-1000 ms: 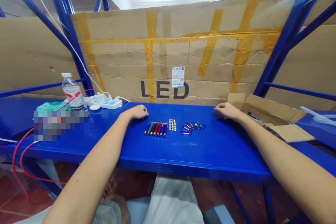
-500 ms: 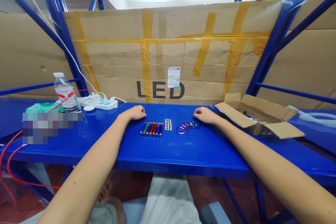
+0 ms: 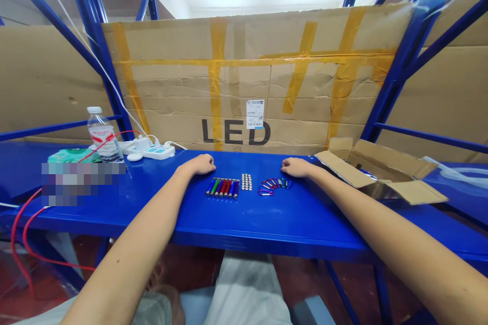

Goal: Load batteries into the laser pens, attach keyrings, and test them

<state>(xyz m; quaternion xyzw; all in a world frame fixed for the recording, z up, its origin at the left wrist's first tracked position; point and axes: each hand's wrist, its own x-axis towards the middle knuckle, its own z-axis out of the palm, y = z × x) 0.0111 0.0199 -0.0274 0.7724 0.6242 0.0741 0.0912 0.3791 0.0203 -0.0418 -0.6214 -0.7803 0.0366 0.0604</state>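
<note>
On the blue bench (image 3: 267, 223) lies a row of several small coloured flashlights (image 3: 223, 188). Right of them sits a block of several silver button cells (image 3: 246, 182), then a cluster of several coloured carabiner clips (image 3: 273, 185). My left hand (image 3: 200, 164) rests on the bench just behind and left of the flashlights, its fingers curled under with nothing seen in them. My right hand (image 3: 295, 166) lies on the bench just behind the carabiners, fingers loosely curled, holding nothing visible.
An open cardboard box (image 3: 381, 172) stands at the right. At the left are a water bottle (image 3: 102, 134), a white power strip (image 3: 154, 151), a green packet (image 3: 70, 155) and red cables (image 3: 26, 228). A taped cardboard sheet (image 3: 259, 81) marked LED closes the back.
My right hand has moved left from beside the cardboard box to just behind the carabiners. My left hand has stayed in place.
</note>
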